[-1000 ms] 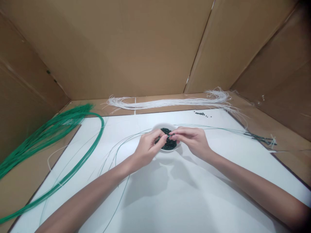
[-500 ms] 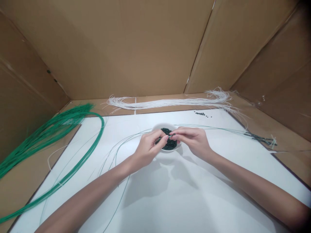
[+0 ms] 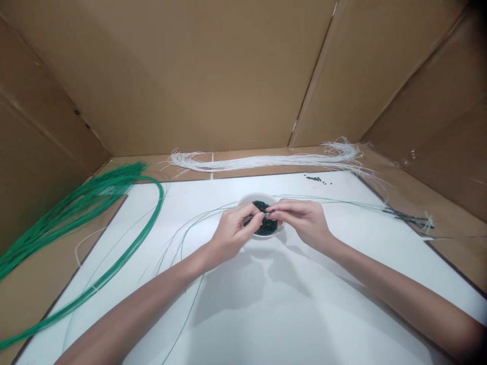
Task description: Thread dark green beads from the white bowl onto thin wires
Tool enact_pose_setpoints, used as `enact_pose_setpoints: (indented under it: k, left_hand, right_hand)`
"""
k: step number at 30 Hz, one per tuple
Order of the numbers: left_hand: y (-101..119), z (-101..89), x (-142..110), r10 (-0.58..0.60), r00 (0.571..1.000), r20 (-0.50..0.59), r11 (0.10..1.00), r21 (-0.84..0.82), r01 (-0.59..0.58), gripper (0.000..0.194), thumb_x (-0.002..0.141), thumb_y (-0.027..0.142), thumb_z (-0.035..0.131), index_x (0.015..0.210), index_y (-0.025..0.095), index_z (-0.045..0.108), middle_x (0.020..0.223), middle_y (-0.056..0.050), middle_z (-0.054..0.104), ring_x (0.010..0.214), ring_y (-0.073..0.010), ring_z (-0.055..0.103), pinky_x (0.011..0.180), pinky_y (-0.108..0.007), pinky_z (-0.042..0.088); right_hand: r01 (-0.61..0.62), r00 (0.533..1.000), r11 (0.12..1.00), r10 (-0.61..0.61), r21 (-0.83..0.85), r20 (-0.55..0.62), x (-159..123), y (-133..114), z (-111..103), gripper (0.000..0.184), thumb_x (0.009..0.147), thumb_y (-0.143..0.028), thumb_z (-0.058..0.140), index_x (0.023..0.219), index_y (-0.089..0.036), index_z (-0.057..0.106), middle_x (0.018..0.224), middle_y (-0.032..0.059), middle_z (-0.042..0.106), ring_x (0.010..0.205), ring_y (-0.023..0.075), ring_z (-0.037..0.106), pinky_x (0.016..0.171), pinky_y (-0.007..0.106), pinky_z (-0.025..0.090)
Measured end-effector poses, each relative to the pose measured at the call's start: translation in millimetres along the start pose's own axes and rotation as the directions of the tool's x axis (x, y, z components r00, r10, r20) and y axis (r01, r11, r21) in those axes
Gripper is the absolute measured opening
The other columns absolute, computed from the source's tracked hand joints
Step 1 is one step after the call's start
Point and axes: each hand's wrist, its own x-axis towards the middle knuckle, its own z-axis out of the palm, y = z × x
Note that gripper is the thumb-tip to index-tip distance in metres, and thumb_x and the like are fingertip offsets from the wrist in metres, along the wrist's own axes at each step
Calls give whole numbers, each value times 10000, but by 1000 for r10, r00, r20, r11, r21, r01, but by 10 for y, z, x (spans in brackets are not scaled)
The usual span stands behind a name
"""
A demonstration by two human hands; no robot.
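Observation:
My left hand point(image 3: 236, 225) pinches the end of a thin green cord point(image 3: 266, 214) between thumb and forefinger. Opposite it, my right hand point(image 3: 302, 218) is closed in a pinch, with a small dark bead point(image 3: 272, 211) at its fingertips, close to the cord's tip. Whether the bead is on the cord cannot be made out. Both hands meet over a white bowl point(image 3: 254, 196) filled with dark green beads point(image 3: 266, 228). Fingers hide part of the bowl.
A bundle of green cords point(image 3: 125, 256) curves along the left. White cords point(image 3: 258, 163) lie across the back, and several loose beads point(image 3: 315, 178) lie nearby. At the right are cords with dark beaded ends point(image 3: 411, 217). Cardboard walls point(image 3: 213, 76) surround the white board point(image 3: 243, 324).
Hardly anything differs. The green cord's tip shows slightly more between the fingertips; both hands stay over the bowl.

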Motion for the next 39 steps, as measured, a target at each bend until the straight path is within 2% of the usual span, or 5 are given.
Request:
enact_pose_setpoints:
  k: [15,29,36,39]
  left_hand:
    - [-17,6,1,1,1000,-1,1000,-7,-1,276,850,336,405,679,152,518,624,14,505,561,-82,414,533,-200,310]
    - [-22,15,-3,-8,1000,0,1000,0,8,282,851,352,404,684,156,520,627,12,516,566,-85,426,533,-204,315]
    - [0,6,12,-18,999,28,1000,17,18,269,852,351,414,711,161,542,647,15,545,569,-82,434,535,-205,315]
    - [17,9,12,-51,998,23,997,-56,52,236,843,362,433,768,168,544,675,11,574,600,-89,489,535,-196,337]
  right_hand:
    - [-7,1000,999,8,41,-10,-10,-27,8,66,683,-230,660,714,-203,712,671,17,666,544,108,569,509,228,490]
    - [-1,1000,1000,1,16,-5,-8,-16,-1,89,688,-264,658,726,-204,712,664,19,659,528,108,558,503,238,483]
    - [128,992,983,-125,-132,35,-15,-14,-18,97,730,-249,625,762,-218,712,667,19,656,568,121,559,539,252,455]
    - [176,984,967,-168,-182,57,-13,-16,-12,110,747,-232,609,785,-226,712,674,20,656,576,123,557,553,257,449]
